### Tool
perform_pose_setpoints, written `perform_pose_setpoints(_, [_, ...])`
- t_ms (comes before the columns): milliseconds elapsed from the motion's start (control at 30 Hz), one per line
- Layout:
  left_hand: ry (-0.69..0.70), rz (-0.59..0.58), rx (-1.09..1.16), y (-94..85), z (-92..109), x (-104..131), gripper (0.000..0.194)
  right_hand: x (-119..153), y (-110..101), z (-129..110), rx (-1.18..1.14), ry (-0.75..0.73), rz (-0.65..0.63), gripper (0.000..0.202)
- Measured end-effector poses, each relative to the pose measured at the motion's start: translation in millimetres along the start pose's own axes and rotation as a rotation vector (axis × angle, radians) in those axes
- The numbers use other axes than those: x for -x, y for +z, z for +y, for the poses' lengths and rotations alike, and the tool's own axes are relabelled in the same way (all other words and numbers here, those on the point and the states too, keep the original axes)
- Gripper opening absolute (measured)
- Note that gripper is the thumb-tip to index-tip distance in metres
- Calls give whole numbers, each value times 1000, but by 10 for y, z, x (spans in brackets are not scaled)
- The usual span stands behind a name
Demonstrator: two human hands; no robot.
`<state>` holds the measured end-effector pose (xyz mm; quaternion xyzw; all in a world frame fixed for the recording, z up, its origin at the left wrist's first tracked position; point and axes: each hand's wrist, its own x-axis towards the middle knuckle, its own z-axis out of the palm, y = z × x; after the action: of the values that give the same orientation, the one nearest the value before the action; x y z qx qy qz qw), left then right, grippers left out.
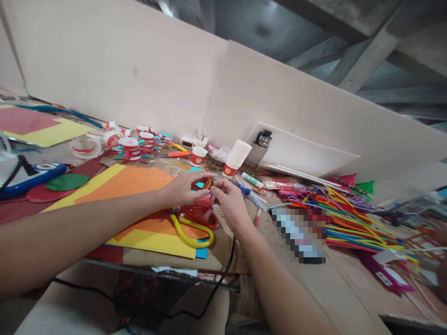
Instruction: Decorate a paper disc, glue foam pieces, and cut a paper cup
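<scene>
Right now, nearest of all, a black cable (228, 265) loops down past the front edge of the worktop (335, 279). Just beyond it, yellow paper (157, 246) lies under orange paper (129, 184), with a yellow handle (195, 244) and a red handle (213, 225) resting on top.

And above those handles comes the fine work! The left hand (176, 188) reaches in from one side, its grip pinched, thumb and finger about a small orange piece (208, 183). In comes the right hand (226, 200) from the other side, its grip also closed, fingertips bunched on the same piece. So the piece sits up between the two hands, partly hidden by fingers, its exact shape too small to tell.

Off to the left, a green disc (67, 182) overlaps a red disc (45, 193); over on the right, a bright heap of pipe cleaners (352, 223) fans out.

Farther back, a glue stick (252, 180) lies near a tilted stack of paper cups (238, 156), a single cup (198, 157) stands to its left, and a dark-capped bottle (256, 151) stands behind. Farthest of all, white panels (139, 70) wall everything in.
</scene>
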<state>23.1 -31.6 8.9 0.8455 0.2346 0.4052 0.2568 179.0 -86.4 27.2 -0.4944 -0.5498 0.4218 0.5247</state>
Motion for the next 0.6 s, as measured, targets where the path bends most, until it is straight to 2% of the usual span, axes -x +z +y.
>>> perform_pose_setpoints(133, [-61,-7,163,-16,-24,-23,45,-22,-62,-3,-52,1,-76,19])
perform_pose_setpoints(200, [-112,11,254,-23,-34,-35,45,-70,-172,-1,16,-44,-56,24])
perform_pose_setpoints(267, [-182,26,355,-33,-39,-46,45,-132,-328,-6,202,-119,63,27])
perform_pose_setpoints(367, [-278,67,497,-56,-35,-61,45,-225,-581,-10,694,-223,323,26])
perform_pose_setpoints(400, [-299,87,532,-66,-31,-66,45,-253,-653,0,845,-187,380,25])
perform_pose_setpoints(467, [-331,128,583,-89,-22,-76,45,-306,-765,51,1058,-40,412,26])
perform_pose_setpoints(533, [-357,147,614,-109,-13,-84,47,-356,-835,145,1075,106,366,29])
perform_pose_setpoints(600, [-368,150,630,-123,-6,-90,47,-405,-872,259,985,143,342,29])
